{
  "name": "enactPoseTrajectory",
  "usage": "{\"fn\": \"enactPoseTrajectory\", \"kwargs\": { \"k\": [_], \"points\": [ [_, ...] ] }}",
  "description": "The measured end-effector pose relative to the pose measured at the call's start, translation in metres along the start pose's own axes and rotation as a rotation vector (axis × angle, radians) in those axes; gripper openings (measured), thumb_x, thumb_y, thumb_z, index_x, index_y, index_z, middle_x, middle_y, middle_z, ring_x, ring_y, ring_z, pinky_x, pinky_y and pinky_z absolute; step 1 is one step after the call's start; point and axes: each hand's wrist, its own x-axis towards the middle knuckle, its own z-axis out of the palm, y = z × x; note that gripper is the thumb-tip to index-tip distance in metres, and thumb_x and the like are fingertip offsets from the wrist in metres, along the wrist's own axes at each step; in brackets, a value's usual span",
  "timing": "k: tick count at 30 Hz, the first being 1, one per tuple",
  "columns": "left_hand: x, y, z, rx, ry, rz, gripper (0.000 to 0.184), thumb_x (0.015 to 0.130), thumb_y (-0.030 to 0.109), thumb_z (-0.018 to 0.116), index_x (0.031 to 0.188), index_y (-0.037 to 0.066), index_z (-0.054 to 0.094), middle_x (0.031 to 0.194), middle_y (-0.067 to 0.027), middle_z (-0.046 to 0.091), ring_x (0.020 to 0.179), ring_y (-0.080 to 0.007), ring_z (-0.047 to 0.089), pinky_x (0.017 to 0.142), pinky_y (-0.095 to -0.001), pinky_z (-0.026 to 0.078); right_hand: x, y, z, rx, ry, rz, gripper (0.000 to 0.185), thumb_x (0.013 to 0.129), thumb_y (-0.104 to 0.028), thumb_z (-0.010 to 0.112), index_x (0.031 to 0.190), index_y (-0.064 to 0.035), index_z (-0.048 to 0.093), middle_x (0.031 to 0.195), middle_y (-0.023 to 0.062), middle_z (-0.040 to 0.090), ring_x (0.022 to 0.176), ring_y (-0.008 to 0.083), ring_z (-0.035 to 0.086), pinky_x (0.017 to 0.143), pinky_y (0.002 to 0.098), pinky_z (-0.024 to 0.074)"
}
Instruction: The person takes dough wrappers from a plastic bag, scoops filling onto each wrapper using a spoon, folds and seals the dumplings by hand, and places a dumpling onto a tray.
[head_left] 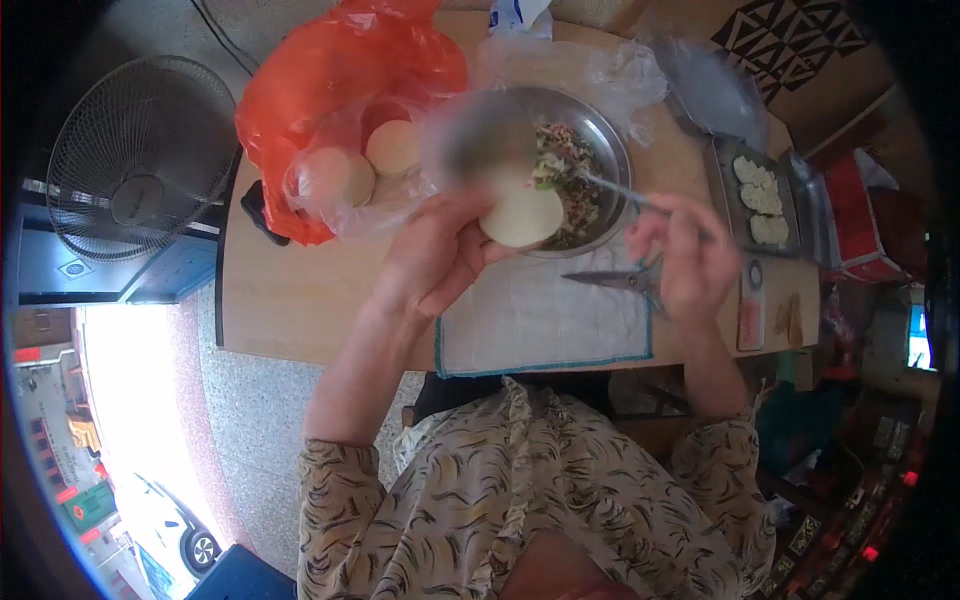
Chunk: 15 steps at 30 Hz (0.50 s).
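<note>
A round, pale dumpling wrapper (522,218) lies on the fingers of my left hand (440,250), which grips its edge over the near side of a metal bowl (620,150). Chopped filling (582,205) with green and brownish bits sits in the bowl. My right hand (690,255), slightly blurred, is closed around a thin metal utensil (625,190). Its tip reaches into the filling by the wrapper, and its exact shape is hidden there. A blurred patch covers the bowl's left part. Scissors (610,280) lie below the bowl on a white cloth (540,335).
Stacked wrappers (393,147) sit in clear plastic beside a red bag (350,60) at left. On the right, a metal tray (785,215) carries several folded dumplings (762,200). A fan (140,180) stands beyond the table's left edge.
</note>
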Motion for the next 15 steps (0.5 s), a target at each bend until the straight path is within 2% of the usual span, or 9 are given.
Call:
{"fn": "enactPoseTrajectory", "kwargs": {
  "k": [2, 5, 6, 9, 12, 15],
  "points": [
    [0.01, -0.001, 0.0, -0.095, -0.013, 0.015, 0.042, 0.105, 0.011, 0.042, 0.138, -0.015, 0.039, 0.137, -0.0263, 0.054, 0.123, -0.0356, 0.059, 0.105, -0.0445, 0.053, -0.01, 0.007, 0.0, -0.343, -0.169, -0.313, 0.022, 0.098, -0.005, 0.059, 0.114, 0.0091, 0.065, 0.087, 0.0173, 0.069, 0.074, 0.021, 0.067, 0.061, 0.0318, 0.0537],
    [0.022, -0.003, -0.003, -0.129, -0.025, 0.006, 0.041, 0.106, 0.012, 0.039, 0.137, -0.015, 0.04, 0.138, -0.0273, 0.052, 0.125, -0.0374, 0.058, 0.106, -0.0452, 0.053, -0.014, 0.006, 0.009, -0.533, -0.34, -0.527, 0.031, 0.087, 0.006, 0.065, 0.118, 0.0111, 0.063, 0.091, 0.0191, 0.069, 0.074, 0.0238, 0.067, 0.059, 0.0328, 0.0539],
    [0.025, -0.004, -0.004, -0.122, -0.027, -0.004, 0.04, 0.107, 0.012, 0.038, 0.136, -0.015, 0.04, 0.138, -0.0274, 0.052, 0.126, -0.0377, 0.057, 0.106, -0.0452, 0.053, -0.013, 0.011, 0.012, -0.565, -0.308, -0.619, 0.039, 0.081, 0.01, 0.067, 0.119, 0.0113, 0.063, 0.092, 0.0184, 0.069, 0.071, 0.0245, 0.066, 0.059, 0.033, 0.0535],
    [0.028, -0.002, -0.001, -0.132, -0.033, 0.007, 0.041, 0.107, 0.013, 0.037, 0.137, -0.015, 0.04, 0.138, -0.0271, 0.052, 0.125, -0.0378, 0.057, 0.107, -0.0453, 0.052, -0.019, 0.011, 0.007, -0.487, -0.226, -0.544, 0.037, 0.082, 0.014, 0.063, 0.119, 0.0121, 0.062, 0.091, 0.0182, 0.068, 0.071, 0.0237, 0.066, 0.06, 0.0322, 0.0535],
    [0.028, 0.003, 0.001, -0.139, -0.068, 0.023, 0.04, 0.105, 0.012, 0.038, 0.135, -0.014, 0.042, 0.135, -0.0259, 0.054, 0.123, -0.0365, 0.059, 0.107, -0.0498, 0.051, -0.016, 0.014, 0.01, -0.505, -0.243, -0.492, 0.032, 0.086, 0.013, 0.059, 0.118, 0.0126, 0.062, 0.091, 0.0185, 0.068, 0.071, 0.0236, 0.065, 0.061, 0.0311, 0.0534],
    [0.028, 0.005, 0.0, -0.114, -0.075, 0.044, 0.041, 0.105, 0.013, 0.038, 0.136, -0.014, 0.041, 0.136, -0.0261, 0.054, 0.124, -0.0367, 0.058, 0.107, -0.0494, 0.051, -0.017, 0.008, 0.013, -0.414, -0.181, -0.475, 0.029, 0.09, 0.011, 0.057, 0.119, 0.0127, 0.062, 0.09, 0.0183, 0.068, 0.071, 0.0239, 0.066, 0.062, 0.0311, 0.0542]
  ]
}}
